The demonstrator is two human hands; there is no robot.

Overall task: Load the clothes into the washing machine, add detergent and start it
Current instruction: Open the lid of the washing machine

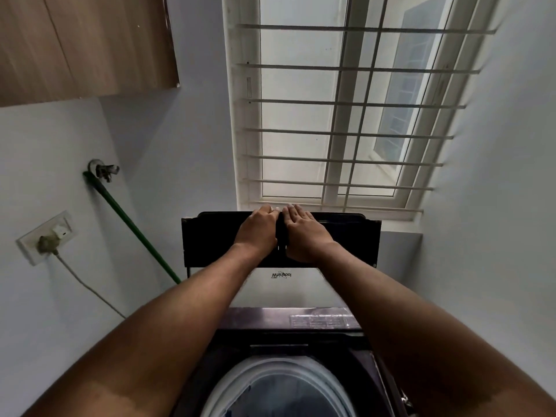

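A top-loading washing machine (301, 319) stands below me, dark-bodied with a round white drum (279, 386) open at the bottom of the view. Bluish cloth shows inside the drum. The folding lid (340, 236) is raised upright against the window sill, its dark upper panel above a pale panel with a brand name. My left hand (258, 228) and my right hand (304, 233) lie side by side on the middle of the lid's top edge, fingers curled over it. No detergent is in view.
A barred window (340, 115) rises right behind the lid. On the left wall are a tap (103, 170) with a green hose (135, 227) running down, and a socket (48, 236) with a plug and cable. A wooden cabinet (84, 43) hangs top left.
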